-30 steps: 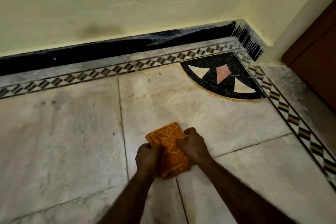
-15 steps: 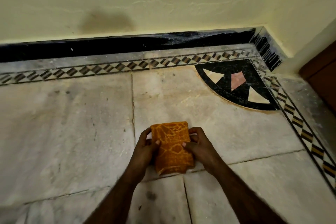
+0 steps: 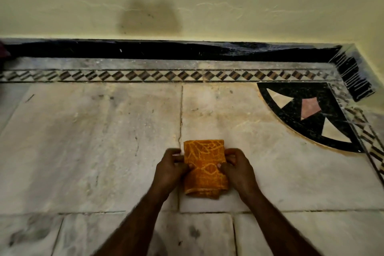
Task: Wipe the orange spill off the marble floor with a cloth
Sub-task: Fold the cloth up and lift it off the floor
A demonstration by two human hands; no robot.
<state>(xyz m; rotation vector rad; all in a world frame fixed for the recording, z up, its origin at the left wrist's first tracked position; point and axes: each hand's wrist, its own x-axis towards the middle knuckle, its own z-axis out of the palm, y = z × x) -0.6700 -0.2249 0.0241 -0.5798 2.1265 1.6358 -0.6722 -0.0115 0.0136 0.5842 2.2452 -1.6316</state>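
left hand (image 3: pixel 169 169) pinches cloth (image 3: pixel 204 169) | right hand (image 3: pixel 239 169) pinches cloth

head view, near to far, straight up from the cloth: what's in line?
orange cloth → marble floor → diamond-pattern border strip → black skirting → yellow wall

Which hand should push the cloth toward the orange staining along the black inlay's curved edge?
The right hand, probably. Both hands pinch the folded cloth, but the orange staining lies ahead to the right, on its side; the left hand would reach across.
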